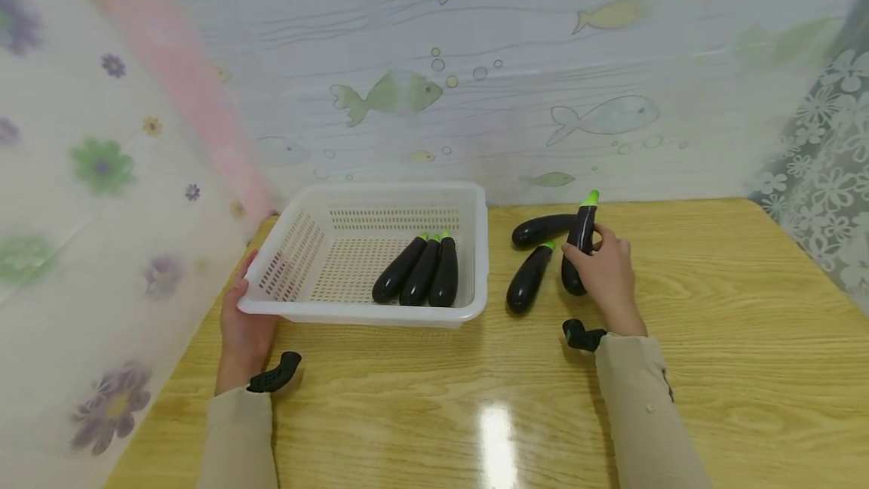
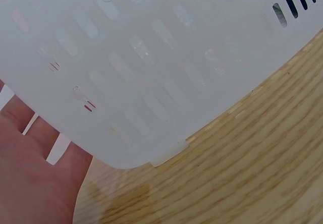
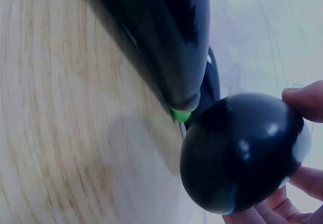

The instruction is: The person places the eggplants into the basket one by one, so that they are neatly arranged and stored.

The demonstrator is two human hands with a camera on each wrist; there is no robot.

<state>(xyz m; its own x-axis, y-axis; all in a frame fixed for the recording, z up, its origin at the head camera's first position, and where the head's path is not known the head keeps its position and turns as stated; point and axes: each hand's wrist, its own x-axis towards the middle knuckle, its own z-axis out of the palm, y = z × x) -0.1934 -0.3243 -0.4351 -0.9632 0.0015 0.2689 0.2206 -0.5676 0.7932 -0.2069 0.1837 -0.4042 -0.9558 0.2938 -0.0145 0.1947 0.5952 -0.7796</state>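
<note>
My right hand (image 1: 609, 269) grips a dark eggplant (image 1: 581, 236) with a bright green stem, thumb on one side and fingers on the other. In the right wrist view the round end of this held eggplant (image 3: 242, 153) faces the camera. Two more eggplants lie on the table beside it, one slanted (image 1: 528, 279) and one further back (image 1: 541, 231). The left hand (image 1: 246, 327) rests at the left side of a white plastic basket (image 1: 400, 314), its fingers along the outer wall. Inside the basket, three eggplants (image 1: 422, 274) lie side by side at the right.
The basket stands on a wooden table (image 1: 380, 398). Behind it hangs a pale curtain with fish drawings (image 1: 604, 116); a flowered sheet (image 1: 102, 164) borders the left side. Lace fabric (image 1: 838, 157) hangs at the right edge.
</note>
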